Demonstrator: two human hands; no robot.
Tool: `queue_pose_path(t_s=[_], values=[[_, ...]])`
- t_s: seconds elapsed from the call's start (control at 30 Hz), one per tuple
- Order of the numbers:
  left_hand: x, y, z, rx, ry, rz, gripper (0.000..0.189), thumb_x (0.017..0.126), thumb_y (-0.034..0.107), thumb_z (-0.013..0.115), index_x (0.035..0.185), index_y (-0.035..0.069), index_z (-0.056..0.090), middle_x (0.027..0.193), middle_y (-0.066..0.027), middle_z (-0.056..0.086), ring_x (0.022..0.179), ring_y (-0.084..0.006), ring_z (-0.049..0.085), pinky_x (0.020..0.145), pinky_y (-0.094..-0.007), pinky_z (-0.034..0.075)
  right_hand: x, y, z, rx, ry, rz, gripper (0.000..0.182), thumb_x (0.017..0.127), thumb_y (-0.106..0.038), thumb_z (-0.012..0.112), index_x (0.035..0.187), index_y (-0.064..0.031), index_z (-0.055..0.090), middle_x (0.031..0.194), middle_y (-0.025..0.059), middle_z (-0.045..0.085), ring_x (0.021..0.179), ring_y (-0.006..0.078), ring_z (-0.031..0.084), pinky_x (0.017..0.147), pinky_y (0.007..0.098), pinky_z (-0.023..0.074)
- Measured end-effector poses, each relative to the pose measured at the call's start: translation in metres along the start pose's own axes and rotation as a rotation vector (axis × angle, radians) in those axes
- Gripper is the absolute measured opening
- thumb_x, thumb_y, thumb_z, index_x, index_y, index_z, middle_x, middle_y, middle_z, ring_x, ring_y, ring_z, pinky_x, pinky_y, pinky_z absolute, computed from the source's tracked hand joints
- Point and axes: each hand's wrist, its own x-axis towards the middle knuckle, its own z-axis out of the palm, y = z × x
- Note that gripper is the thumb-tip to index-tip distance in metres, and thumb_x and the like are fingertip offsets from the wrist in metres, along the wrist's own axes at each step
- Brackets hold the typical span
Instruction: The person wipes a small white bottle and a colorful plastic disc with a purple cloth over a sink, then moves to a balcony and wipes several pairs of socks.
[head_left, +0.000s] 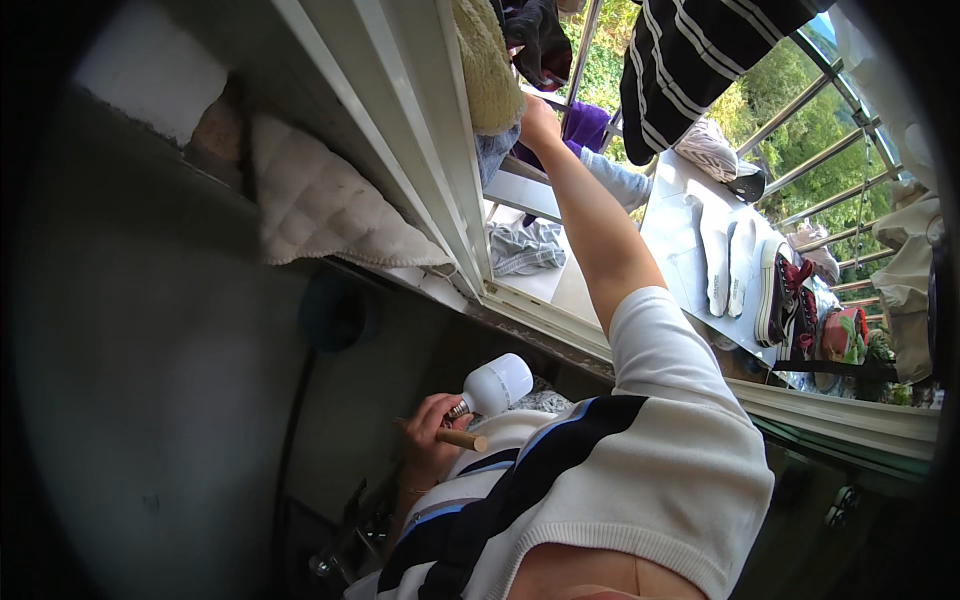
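My left hand (433, 439) is in front of my body. Its fingers are closed around a wooden stick (469, 439) and the screw base of a white light bulb (498, 384). Through the open window, my right arm stretches outside. My right hand (541, 120) is beside a yellow knitted cloth (489, 71) and a purple cloth (586, 124). Its fingers are largely hidden, so what it holds cannot be seen.
The white window frame (420, 135) and its lower track (551, 315) border the opening. Outside are metal railings (799, 161), a hanging black striped garment (694, 60), white insoles (716, 259) and dark red sneakers (784, 296). A quilted cloth (322, 199) drapes at left.
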Motion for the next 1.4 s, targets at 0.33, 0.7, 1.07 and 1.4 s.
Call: queue_pose_path(t_s=[0.33, 0.7, 1.07, 1.4], values=[[0.026, -0.004, -0.019, -0.097, 0.190, 0.029, 0.031, 0.072, 0.006, 0.073, 0.099, 0.002, 0.058, 0.095, -0.0130, 0.062, 0.081, -0.0244, 0.063, 0.068, -0.0309, 0.052, -0.120, -0.033, -0.037, 0.513, -0.504, -0.042, 0.028, 0.092, -0.025, 0.052, 0.104, -0.0014, 0.062, 0.090, 0.0047, 0.065, 0.081, 0.0120, 0.058, 0.074, 0.0264, 0.0456], [0.068, 0.002, -0.023, -0.239, 0.071, 0.076, 0.031, 0.074, 0.014, 0.075, 0.098, 0.002, 0.060, 0.090, -0.0128, 0.064, 0.072, -0.0219, 0.063, 0.062, -0.0281, 0.050, -0.302, -0.067, -0.097, 0.962, -0.649, -0.128, 0.110, 0.061, -0.045, 0.082, 0.143, -0.0094, 0.017, 0.138, 0.0182, 0.034, 0.122, 0.0258, 0.040, 0.103, 0.0390, 0.0302], [0.086, 0.014, -0.019, -0.486, -0.056, 0.143, 0.027, 0.076, 0.018, 0.076, 0.091, 0.003, 0.058, 0.069, -0.0050, 0.062, 0.056, -0.0075, 0.056, 0.052, -0.0192, 0.045, -0.331, -0.078, -0.104, 1.127, -0.401, 0.412, 0.058, 0.090, -0.054, 0.040, 0.114, -0.0017, 0.049, 0.098, 0.0113, 0.058, 0.087, 0.0157, 0.058, 0.077, 0.0274, 0.0459], [0.097, 0.010, -0.013, -0.496, -0.056, 0.009, 0.023, 0.077, 0.016, 0.074, 0.088, 0.002, 0.060, 0.073, -0.0064, 0.065, 0.064, -0.0084, 0.061, 0.056, -0.0215, 0.048, -0.336, -0.096, -0.113, 0.441, -0.117, -0.032, 0.058, 0.081, -0.044, 0.060, 0.121, -0.0043, 0.047, 0.120, 0.0157, 0.049, 0.116, 0.0303, 0.044, 0.096, 0.0402, 0.0368]])
